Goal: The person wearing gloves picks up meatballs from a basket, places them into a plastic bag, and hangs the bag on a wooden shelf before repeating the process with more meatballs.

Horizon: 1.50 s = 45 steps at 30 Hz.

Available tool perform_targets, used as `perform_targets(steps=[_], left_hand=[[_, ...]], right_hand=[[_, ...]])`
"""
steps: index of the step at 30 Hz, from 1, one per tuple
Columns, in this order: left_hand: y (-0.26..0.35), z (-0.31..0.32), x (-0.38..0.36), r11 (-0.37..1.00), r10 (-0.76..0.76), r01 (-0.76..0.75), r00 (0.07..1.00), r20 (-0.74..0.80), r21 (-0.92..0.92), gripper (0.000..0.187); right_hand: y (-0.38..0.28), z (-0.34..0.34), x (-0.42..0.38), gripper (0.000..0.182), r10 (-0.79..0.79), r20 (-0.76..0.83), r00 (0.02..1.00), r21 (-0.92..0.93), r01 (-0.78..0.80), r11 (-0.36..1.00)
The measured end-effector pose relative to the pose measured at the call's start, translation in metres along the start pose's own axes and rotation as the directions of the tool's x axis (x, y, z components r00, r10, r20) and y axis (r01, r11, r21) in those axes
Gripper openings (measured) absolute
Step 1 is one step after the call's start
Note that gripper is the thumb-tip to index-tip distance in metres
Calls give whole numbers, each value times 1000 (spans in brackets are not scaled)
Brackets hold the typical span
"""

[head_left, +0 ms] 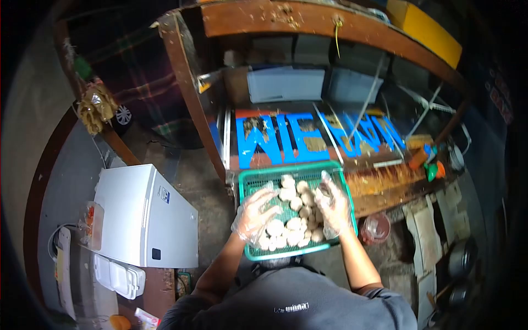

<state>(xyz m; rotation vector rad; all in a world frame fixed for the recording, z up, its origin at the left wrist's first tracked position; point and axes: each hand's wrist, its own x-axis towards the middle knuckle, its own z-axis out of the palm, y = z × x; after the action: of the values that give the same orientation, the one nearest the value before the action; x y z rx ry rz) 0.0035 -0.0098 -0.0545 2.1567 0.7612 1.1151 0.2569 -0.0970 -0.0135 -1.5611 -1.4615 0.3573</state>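
A green plastic basket (246, 181) stands in front of me, with several pale round balls (296, 204) in it, most of them toward its near side and right half. Over the basket's left part is my left hand (258, 212), in a clear plastic glove, its fingers apart and nothing visible between them. My right hand (333, 206), gloved the same way, is at the basket's right side beside the balls, fingers spread and curved. Its palm side is partly hidden, and no ball shows clearly in its grasp.
A white chest freezer (126, 214) stands at the left, with white foam boxes (118, 276) near it. Behind the basket is a wooden counter with blue lettering (280, 140). A clear tub (375, 227) sits to the right. Dark pots (462, 258) are at the far right.
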Motion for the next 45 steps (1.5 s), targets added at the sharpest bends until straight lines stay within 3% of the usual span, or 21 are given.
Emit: perform_targets(steps=[3,7,9,10,15,24,31,38,45], left_hand=[[5,2,-3,988,-124,129,991,60,-87,39],[-4,13,-5,990,-125,129,989,84,-51,40],[-8,19,-6,994,-103,105,990,99,-13,39],[-8,20,-5,992,-124,127,985,119,-24,39],[10,27,3,980,-193,196,977,96,-28,39],[28,58,1,970,-242,241,970,25,20,35],[19,87,-8,953,-303,303,953,-20,-2,36],[18,104,7,932,-353,348,935,33,100,37],[6,108,9,930,-362,359,932,27,77,40]], right_hand=[[14,1,-15,53,12,-42,999,-25,-13,1000],[26,-4,-29,52,7,-75,997,-56,-11,998],[32,-6,-35,51,100,-98,990,69,-94,993],[37,-9,-36,48,55,-92,994,-5,-56,998],[57,-25,-39,47,66,-79,995,-3,-67,998],[71,-56,-33,38,119,98,988,-49,-114,992],[83,-48,-23,37,16,200,980,13,-19,1000],[92,-36,2,48,-29,380,924,-66,58,996],[97,-28,10,47,-98,384,918,-84,140,987]])
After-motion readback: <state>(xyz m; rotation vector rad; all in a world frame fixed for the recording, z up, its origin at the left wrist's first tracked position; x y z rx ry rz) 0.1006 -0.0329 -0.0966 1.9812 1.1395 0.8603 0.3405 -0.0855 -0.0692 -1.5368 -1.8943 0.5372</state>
